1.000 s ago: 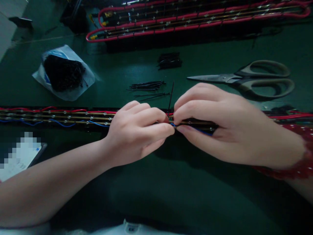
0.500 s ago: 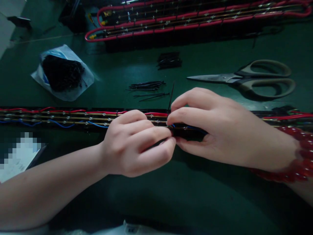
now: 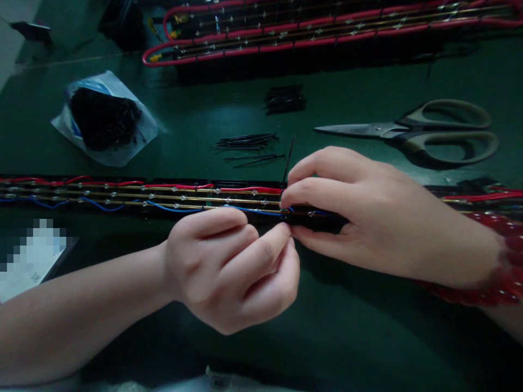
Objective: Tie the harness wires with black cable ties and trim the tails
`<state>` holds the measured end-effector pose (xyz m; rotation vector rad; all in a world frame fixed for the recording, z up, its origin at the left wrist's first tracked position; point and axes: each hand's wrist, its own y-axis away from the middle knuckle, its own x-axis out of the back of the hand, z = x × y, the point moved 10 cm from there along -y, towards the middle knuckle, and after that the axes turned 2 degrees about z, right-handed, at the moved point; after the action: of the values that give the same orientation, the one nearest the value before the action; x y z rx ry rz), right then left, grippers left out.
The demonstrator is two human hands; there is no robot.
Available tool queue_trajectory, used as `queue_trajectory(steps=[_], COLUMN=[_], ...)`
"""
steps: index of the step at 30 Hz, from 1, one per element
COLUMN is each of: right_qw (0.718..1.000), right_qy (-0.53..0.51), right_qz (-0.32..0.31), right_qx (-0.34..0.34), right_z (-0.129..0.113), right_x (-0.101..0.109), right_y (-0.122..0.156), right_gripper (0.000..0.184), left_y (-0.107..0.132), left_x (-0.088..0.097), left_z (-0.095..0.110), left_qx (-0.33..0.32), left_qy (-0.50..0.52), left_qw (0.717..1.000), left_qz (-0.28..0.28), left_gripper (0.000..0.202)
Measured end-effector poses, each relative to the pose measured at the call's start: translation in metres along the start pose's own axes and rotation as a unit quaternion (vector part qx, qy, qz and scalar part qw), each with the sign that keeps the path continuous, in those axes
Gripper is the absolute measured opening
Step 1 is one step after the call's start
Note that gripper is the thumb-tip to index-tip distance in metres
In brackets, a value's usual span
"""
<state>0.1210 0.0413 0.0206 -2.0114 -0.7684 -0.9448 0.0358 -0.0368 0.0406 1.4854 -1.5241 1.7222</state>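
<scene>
A long dark strip (image 3: pixel 180 199) with brass-coloured rails, a red wire and a blue wire runs across the table. My right hand (image 3: pixel 351 207) is closed across it, fingers on the far side and thumb at the near edge. Beside those fingertips a thin black cable tie (image 3: pixel 289 154) stands up from the strip. My left hand (image 3: pixel 232 267) is closed in a pinch at the near edge, its fingertips close to my right thumb. What lies between the left fingertips is hidden.
Loose black cable ties (image 3: pixel 247 142) and a small bundle of cable ties (image 3: pixel 285 99) lie beyond the strip. Scissors (image 3: pixel 379 129) rest at right, an opened plastic bag (image 3: pixel 122 154) of black ties at left. Another assembly with red tubing (image 3: pixel 253 49) lies at the back.
My left hand has drawn back toward me and turned a little, uncovering more of the strip and its blue wire. My right hand stays almost in place.
</scene>
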Motion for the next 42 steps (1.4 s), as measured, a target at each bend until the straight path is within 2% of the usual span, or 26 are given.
queue_trajectory(steps=[6, 8, 11, 13, 20, 28, 35, 42], right_qw=[1.000, 1.000, 1.000, 1.000, 1.000, 0.999, 0.999, 0.999], right_qy=[0.004, 0.006, 0.010, 0.014, 0.009, 0.026, 0.024, 0.025], right_qz=[0.000, -0.002, -0.004, -0.003, -0.009, -0.013, -0.014, -0.011], right_qx=[-0.001, -0.006, -0.010, -0.009, -0.025, -0.035, -0.040, -0.029], right_z=[0.001, 0.002, 0.003, 0.002, 0.005, 0.006, 0.006, 0.004], right_x=[-0.001, -0.002, -0.002, -0.002, -0.003, -0.004, -0.003, -0.004], right_y=[0.000, 0.000, 0.000, 0.000, 0.000, 0.000, 0.000, 0.000], right_gripper=[0.012, 0.011, 0.011, 0.010, 0.011, 0.010, 0.009, 0.011], left_y=[-0.006, -0.006, -0.003, 0.000, 0.002, 0.002, 0.002, -0.001], left_x=[0.002, 0.003, 0.003, 0.002, 0.003, 0.003, 0.001, -0.005], left_z=[0.009, 0.009, 0.002, 0.003, 0.008, 0.015, 0.016, 0.018], left_qx=[-0.073, -0.048, 0.063, 0.101, 0.116, 0.058, 0.061, -0.047], left_qy=[-0.029, -0.026, -0.005, 0.003, 0.004, 0.007, 0.002, 0.019], left_qw=[0.997, 0.998, 0.998, 0.995, 0.993, 0.998, 0.998, 0.999], left_qz=[0.012, 0.019, 0.024, 0.025, 0.014, 0.025, 0.004, 0.002], left_gripper=[0.019, 0.020, 0.018, 0.018, 0.017, 0.012, 0.017, 0.013])
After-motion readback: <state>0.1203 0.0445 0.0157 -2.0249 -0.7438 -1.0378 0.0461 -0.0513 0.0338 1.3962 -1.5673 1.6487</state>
